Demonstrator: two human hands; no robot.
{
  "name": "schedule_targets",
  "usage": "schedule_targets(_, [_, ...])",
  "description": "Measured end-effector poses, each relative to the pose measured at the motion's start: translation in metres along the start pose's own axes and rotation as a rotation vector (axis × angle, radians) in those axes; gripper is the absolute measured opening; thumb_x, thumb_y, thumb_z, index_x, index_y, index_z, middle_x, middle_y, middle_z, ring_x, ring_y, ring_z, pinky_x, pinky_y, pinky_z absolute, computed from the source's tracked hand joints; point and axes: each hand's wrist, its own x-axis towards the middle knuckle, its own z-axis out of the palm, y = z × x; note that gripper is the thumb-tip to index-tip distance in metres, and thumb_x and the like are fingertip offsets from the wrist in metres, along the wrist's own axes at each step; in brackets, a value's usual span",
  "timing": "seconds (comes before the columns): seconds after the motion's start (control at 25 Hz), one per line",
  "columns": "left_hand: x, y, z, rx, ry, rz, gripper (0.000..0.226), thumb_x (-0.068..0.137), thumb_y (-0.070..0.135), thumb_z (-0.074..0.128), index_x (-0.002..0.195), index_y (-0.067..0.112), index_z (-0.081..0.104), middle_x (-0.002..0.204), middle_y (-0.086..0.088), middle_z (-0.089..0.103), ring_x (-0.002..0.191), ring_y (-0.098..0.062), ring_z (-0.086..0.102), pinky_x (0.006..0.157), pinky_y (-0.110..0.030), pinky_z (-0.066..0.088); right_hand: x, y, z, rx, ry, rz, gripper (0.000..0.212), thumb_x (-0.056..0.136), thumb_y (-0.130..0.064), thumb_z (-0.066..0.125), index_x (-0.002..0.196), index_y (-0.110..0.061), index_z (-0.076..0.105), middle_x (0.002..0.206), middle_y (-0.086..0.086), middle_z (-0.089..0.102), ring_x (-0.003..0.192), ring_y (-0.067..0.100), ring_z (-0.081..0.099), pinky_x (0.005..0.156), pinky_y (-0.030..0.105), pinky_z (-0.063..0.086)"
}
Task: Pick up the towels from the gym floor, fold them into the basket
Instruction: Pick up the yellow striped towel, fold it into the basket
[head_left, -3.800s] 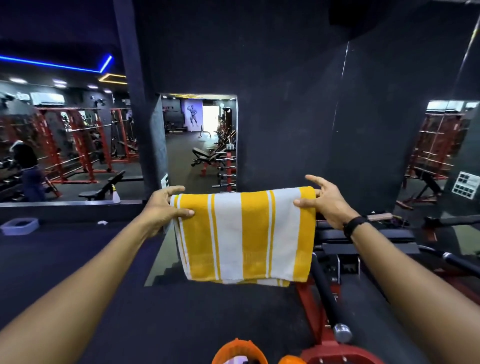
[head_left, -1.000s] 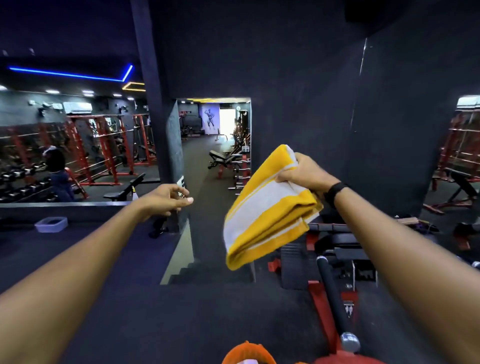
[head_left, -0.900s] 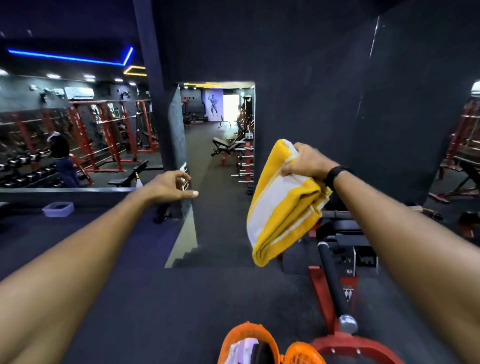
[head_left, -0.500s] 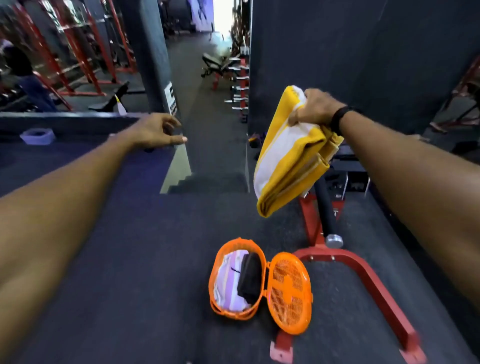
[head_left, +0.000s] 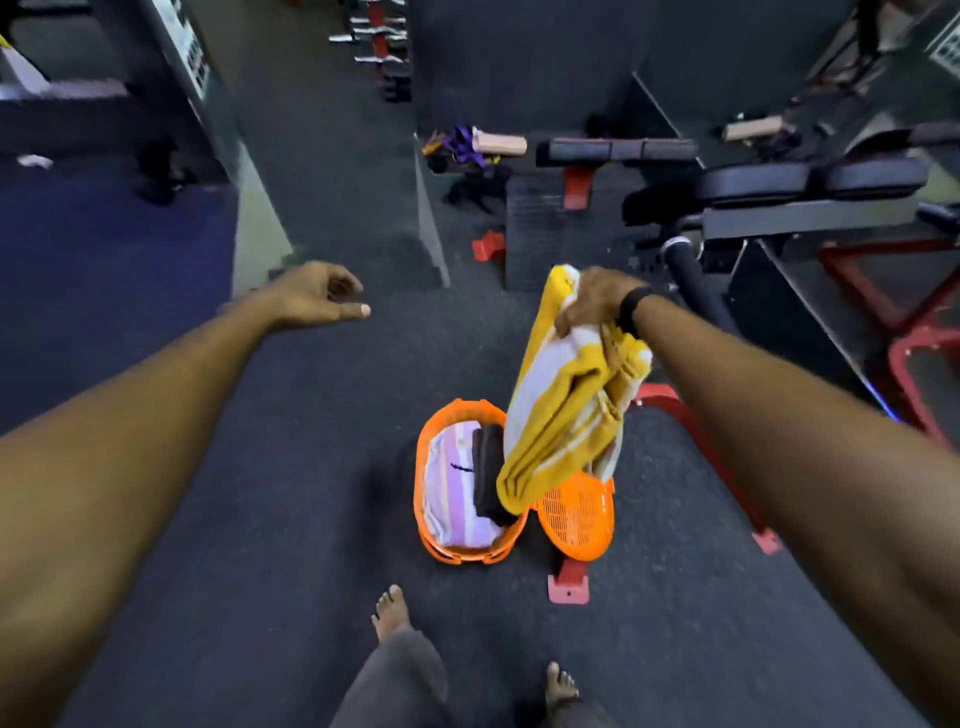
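Observation:
My right hand (head_left: 592, 301) grips the top of a folded yellow-and-white striped towel (head_left: 561, 415), which hangs down over the orange basket (head_left: 441, 543) on the dark floor. Inside the basket lie a folded purple-and-white striped towel (head_left: 449, 493) and a dark folded towel (head_left: 485, 478). The basket's orange lid (head_left: 576, 525) lies open to its right, partly hidden by the hanging towel. My left hand (head_left: 322, 293) is held out to the left at the same height, empty, fingers loosely curled and apart.
A red machine frame (head_left: 569, 590) runs along the floor right of the basket, with a black padded bench (head_left: 810, 182) behind it. Purple straps and a wooden block (head_left: 478, 145) lie by the dark wall. Steps (head_left: 260, 228) drop ahead on the left. My bare feet (head_left: 389, 613) stand near the basket.
My view has tilted down to the floor and the basket. My right hand has lowered the folded towel until its bottom hangs over the basket. My left hand stays empty.

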Motion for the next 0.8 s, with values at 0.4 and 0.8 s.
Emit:
schedule_targets(0.4, [0.15, -0.109, 0.11, 0.066, -0.253, -0.002, 0.034, 0.088, 0.026, 0.066, 0.116, 0.007, 0.062, 0.113, -0.011, 0.065, 0.105, -0.023, 0.061, 0.089, -0.022, 0.038, 0.048, -0.022, 0.29, 0.922, 0.286, 0.533, 0.068, 0.08, -0.025, 0.072, 0.135, -0.012, 0.034, 0.12, 0.021, 0.06, 0.111, 0.04, 0.057, 0.09, 0.042, 0.045])
schedule_targets(0.8, [0.179, -0.371, 0.487, 0.124, -0.177, -0.254, 0.038, 0.091, 0.021, 0.051, 0.125, 0.011, 0.041, 0.112, -0.02, 0.061, 0.108, -0.038, 0.059, 0.093, -0.052, 0.043, 0.083, 0.024, 0.601, 0.388, 0.021, 0.456, 0.07, 0.067, -0.052, 0.058, 0.133, -0.038, 0.039, 0.132, 0.007, 0.053, 0.11, 0.039, 0.057, 0.086, 0.05, 0.05])
